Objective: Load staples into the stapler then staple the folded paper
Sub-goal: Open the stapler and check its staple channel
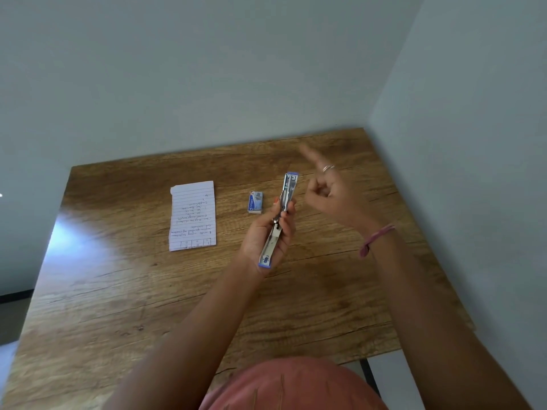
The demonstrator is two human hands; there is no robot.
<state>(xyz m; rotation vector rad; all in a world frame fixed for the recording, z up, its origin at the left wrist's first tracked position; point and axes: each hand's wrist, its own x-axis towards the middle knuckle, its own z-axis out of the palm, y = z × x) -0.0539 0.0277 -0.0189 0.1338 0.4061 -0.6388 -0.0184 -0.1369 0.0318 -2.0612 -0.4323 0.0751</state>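
Observation:
A blue and silver stapler (281, 216) is swung fully open into one long strip, held above the table. My left hand (268, 235) grips it around the middle hinge. My right hand (328, 192) hovers just right of the stapler's far end, blurred, one finger stretched out and the others curled, holding nothing. A small blue staple box (255, 202) lies on the table left of the stapler. The folded lined paper (193, 216) with handwriting lies flat further left.
The wooden table (148, 291) stands in a corner, with walls behind and to the right. Its right edge (438, 261) runs along the side wall. A person's pink-clothed lap shows at the bottom.

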